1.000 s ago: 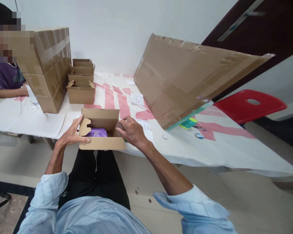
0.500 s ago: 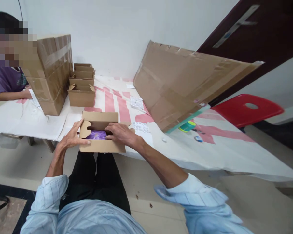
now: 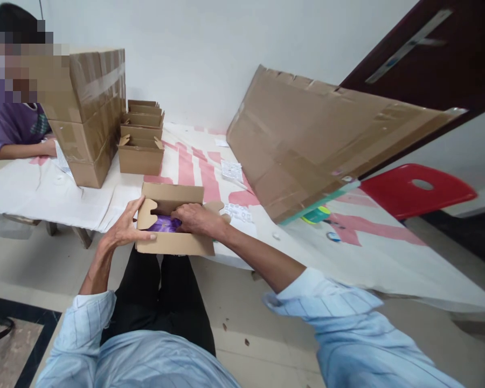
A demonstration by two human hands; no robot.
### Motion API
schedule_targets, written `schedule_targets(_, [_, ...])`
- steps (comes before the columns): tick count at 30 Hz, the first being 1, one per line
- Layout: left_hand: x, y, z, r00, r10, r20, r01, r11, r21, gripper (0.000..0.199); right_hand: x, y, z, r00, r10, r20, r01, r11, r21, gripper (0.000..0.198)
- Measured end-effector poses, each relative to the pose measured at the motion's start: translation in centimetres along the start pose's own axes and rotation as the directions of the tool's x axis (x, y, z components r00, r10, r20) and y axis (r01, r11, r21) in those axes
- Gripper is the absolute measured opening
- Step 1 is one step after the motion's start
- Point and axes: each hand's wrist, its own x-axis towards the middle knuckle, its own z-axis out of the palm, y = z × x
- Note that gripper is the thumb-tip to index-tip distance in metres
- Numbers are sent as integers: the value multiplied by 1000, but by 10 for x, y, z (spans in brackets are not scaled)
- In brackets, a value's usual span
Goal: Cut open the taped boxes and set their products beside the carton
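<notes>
An open cardboard box (image 3: 175,245) rests at the table's near edge, its end flaps raised. Inside it lies a shiny purple plastic-wrapped packet (image 3: 164,224), only partly visible. My left hand (image 3: 128,229) grips the box's left end, with the thumb along the front wall and the fingers behind the flap. My right hand (image 3: 198,219) reaches down into the box, its fingers curled onto the packet's right part; the box wall hides some fingertips.
Several open boxes (image 3: 141,159) stand in a row behind, beside stacked taped cartons (image 3: 92,124). A big cardboard sheet (image 3: 307,140) leans at the right, near a tape roll (image 3: 317,215) and a red chair (image 3: 418,188). Another person (image 3: 14,126) sits at the far left.
My right hand has sunk a little deeper into the box onto the purple packet. My left hand keeps its grip. The whole view has shifted slightly.
</notes>
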Motion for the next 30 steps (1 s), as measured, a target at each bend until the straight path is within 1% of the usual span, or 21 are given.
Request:
schedule_targets(2, [-1, 1, 0, 1000, 2, 2, -2, 1000, 2, 128, -2, -4, -3, 996, 81, 25, -81, 996, -26, 32])
schedule_targets(4, [-1, 2, -1, 1000, 4, 2, -4, 1000, 5, 128, -3, -4, -2, 991, 124, 42, -124, 992, -17, 36])
schedule_targets(8, [-2, 0, 0, 1000, 3, -7, -3, 1000, 5, 127, -3, 2, 2, 990, 111, 87, -119, 989, 92, 30])
schedule_targets(13, [-2, -2, 1, 1000, 10, -14, -10, 1000, 1, 129, 1, 3, 5, 993, 111, 44, -117, 977, 176, 14])
schedule_targets(16, [-2, -2, 0, 1000, 6, -11, -6, 1000, -1, 130, 2, 0, 5, 994, 107, 11, -107, 977, 186, 17])
schedule_targets(20, [-3, -3, 0, 1000, 13, -12, -13, 1000, -3, 131, -2, -3, 3, 994, 104, -24, -98, 976, 194, 26])
schedule_targets(22, [-3, -3, 0, 1000, 19, -15, -19, 1000, -5, 130, -7, -5, 0, 994, 89, -68, -73, 975, 210, 29])
schedule_targets(25, [-3, -3, 0, 1000, 15, -18, -15, 1000, -6, 130, -13, -4, -4, 979, 61, -194, -16, 973, 230, 30])
schedule_targets(30, [1, -3, 1, 999, 23, -28, -23, 999, -22, 128, -18, 11, -15, 913, 82, -399, 13, 973, 230, 24])
